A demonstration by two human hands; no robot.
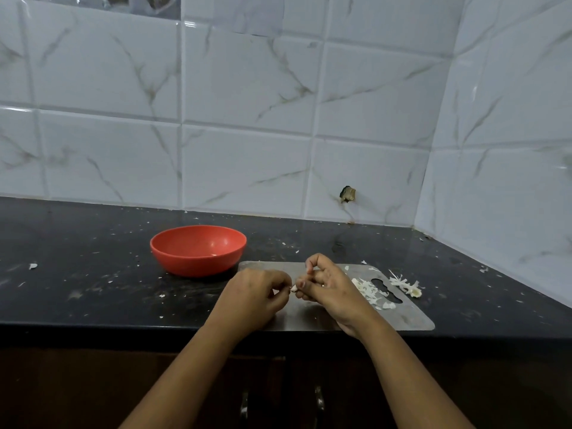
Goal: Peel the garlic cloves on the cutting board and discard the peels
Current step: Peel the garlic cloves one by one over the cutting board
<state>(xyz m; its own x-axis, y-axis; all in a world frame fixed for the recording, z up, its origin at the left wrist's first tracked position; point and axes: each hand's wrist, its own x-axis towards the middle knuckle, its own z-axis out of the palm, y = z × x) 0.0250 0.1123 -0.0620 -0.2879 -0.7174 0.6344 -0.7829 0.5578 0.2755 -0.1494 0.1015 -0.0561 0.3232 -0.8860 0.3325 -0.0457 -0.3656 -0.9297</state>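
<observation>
A grey metal cutting board (411, 320) lies on the black counter near its front edge. Above the board both hands meet around one small garlic clove (294, 288). My left hand (255, 294) pinches the clove's left end with curled fingers. My right hand (328, 284) holds it from the right, thumb and fingertips curled round it. A heap of white peels (370, 292) lies on the board by its handle slot. A bare garlic stem with papery skin (407, 285) rests just off the board's right end.
A red bowl (198, 249) stands on the counter to the left behind the board. Small peel flecks are scattered over the black counter (93, 274). A tiled wall closes the back and the right side. Cabinet doors sit below the counter edge.
</observation>
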